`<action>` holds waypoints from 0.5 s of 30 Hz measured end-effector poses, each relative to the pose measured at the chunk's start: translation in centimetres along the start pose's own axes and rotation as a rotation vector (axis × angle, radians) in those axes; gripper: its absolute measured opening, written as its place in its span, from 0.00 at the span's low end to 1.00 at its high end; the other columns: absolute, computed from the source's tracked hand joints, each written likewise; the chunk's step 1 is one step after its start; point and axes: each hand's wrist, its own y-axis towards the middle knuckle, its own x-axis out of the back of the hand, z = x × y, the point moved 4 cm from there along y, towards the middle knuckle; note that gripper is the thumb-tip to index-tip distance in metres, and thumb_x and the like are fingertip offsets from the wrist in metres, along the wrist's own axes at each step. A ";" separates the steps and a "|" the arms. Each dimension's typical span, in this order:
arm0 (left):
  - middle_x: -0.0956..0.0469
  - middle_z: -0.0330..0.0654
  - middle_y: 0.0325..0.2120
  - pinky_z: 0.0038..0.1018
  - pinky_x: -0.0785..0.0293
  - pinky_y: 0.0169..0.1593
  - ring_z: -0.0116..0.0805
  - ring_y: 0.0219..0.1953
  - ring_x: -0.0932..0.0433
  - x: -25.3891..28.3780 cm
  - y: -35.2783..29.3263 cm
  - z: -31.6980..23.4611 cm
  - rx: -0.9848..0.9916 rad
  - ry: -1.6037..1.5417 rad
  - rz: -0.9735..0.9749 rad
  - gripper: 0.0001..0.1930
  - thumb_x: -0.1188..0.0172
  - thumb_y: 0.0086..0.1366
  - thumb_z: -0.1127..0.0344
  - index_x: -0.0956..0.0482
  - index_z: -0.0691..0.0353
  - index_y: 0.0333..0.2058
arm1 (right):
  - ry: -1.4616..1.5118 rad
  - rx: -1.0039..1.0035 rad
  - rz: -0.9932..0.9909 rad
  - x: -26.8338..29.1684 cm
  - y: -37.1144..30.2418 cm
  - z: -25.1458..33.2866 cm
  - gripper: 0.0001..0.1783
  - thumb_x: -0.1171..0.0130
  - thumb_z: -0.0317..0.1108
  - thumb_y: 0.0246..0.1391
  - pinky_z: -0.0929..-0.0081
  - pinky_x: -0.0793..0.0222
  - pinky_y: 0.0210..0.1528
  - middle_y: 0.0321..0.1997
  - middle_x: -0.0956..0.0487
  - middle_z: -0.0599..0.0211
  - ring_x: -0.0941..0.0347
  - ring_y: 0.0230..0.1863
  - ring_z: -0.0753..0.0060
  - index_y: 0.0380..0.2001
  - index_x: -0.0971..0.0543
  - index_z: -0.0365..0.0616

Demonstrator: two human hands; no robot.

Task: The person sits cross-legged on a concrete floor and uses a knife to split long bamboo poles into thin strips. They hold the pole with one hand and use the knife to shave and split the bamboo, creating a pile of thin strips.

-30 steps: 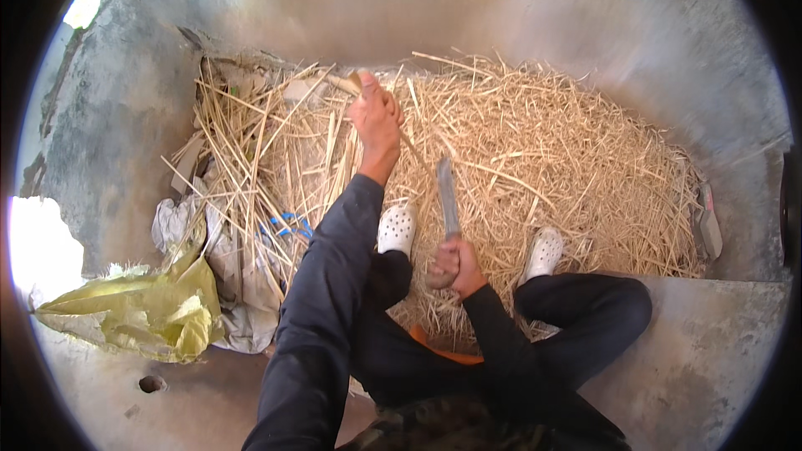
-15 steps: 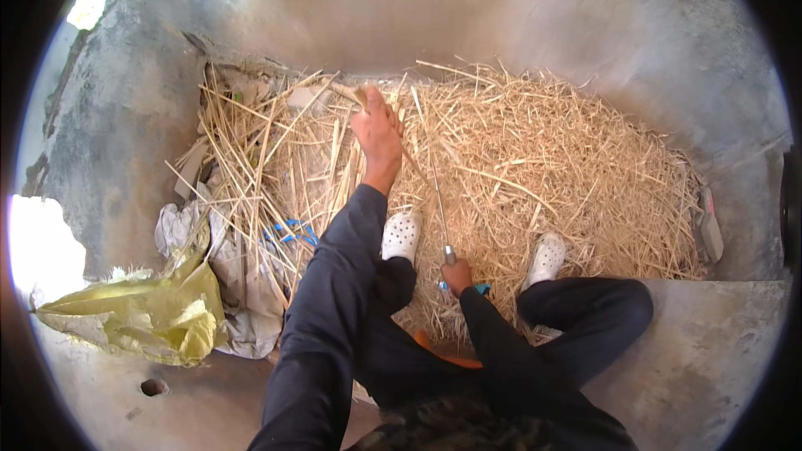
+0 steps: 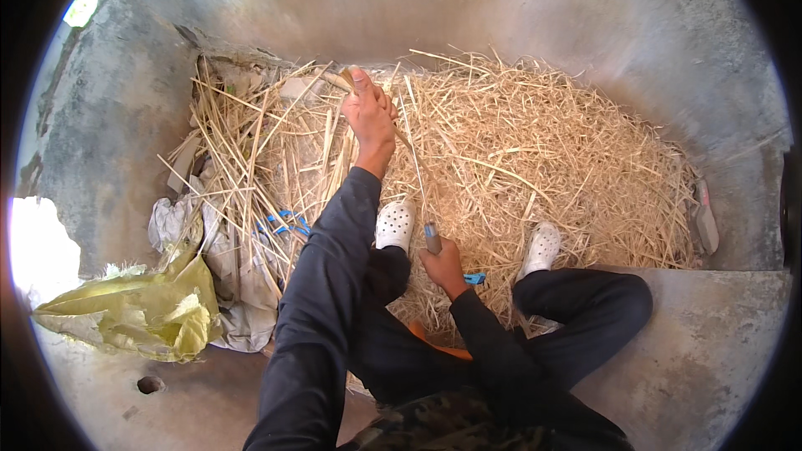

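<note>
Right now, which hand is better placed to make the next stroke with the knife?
Probably the right hand: it already grips the long knife by its handle, blade pointing forward. The left hand, farther forward, is occupied holding a straw-coloured strip.

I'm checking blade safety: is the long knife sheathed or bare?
The long knife is bare: its blade shows uncovered, nearly edge-on, beyond the right hand.

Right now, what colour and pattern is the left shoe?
The left shoe is white, dotted dark; the head view shows it.
</note>
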 end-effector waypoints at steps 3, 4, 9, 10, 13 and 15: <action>0.46 0.28 0.09 0.20 0.49 0.14 0.18 0.10 0.47 -0.4 0.2 0.3 -0.021 0.020 -0.036 0.27 0.48 0.65 0.41 0.43 0.51 0.15 | -0.138 -0.189 -0.072 -1.3 -1.3 -10.8 0.11 0.46 0.32 0.45 0.59 0.31 0.25 0.19 0.25 0.47 0.25 0.21 0.50 0.25 0.26 0.31; 0.46 0.28 0.09 0.20 0.50 0.14 0.18 0.10 0.47 -0.4 0.3 0.4 -0.029 0.018 -0.027 0.27 0.48 0.65 0.41 0.44 0.51 0.15 | -0.103 -0.419 -0.044 -1.3 -1.9 -14.9 0.10 0.47 0.31 0.46 0.61 0.32 0.23 0.18 0.25 0.50 0.27 0.19 0.53 0.23 0.26 0.32; 0.47 0.28 0.09 0.19 0.52 0.13 0.18 0.09 0.48 0.5 0.8 0.4 0.014 -0.029 -0.054 0.26 0.48 0.65 0.43 0.44 0.51 0.15 | 0.932 -0.964 0.370 -2.9 -1.9 -15.0 0.08 0.51 0.29 0.49 0.70 0.43 0.13 0.10 0.40 0.72 0.45 0.08 0.73 0.19 0.36 0.45; 0.46 0.28 0.09 0.19 0.52 0.13 0.18 0.09 0.48 0.4 1.0 0.5 0.018 -0.056 -0.030 0.26 0.48 0.65 0.43 0.43 0.51 0.16 | 1.067 -0.980 0.373 -2.1 -1.6 -13.4 0.09 0.51 0.28 0.49 0.70 0.44 0.12 0.10 0.41 0.72 0.46 0.08 0.73 0.18 0.36 0.46; 0.47 0.28 0.08 0.20 0.51 0.13 0.19 0.09 0.48 -0.9 0.2 0.4 0.002 -0.010 -0.046 0.27 0.48 0.65 0.43 0.45 0.50 0.14 | 1.002 -0.959 0.357 -0.4 -1.4 -9.5 0.14 0.49 0.28 0.46 0.71 0.40 0.14 0.08 0.41 0.74 0.43 0.08 0.73 0.13 0.38 0.49; 0.47 0.28 0.08 0.20 0.51 0.13 0.19 0.09 0.48 -1.2 -0.2 -0.2 -0.019 0.002 -0.051 0.28 0.47 0.65 0.43 0.45 0.51 0.13 | 0.579 -0.711 0.290 0.1 -1.3 -6.3 0.11 0.47 0.30 0.46 0.67 0.37 0.17 0.10 0.36 0.70 0.39 0.09 0.71 0.15 0.35 0.44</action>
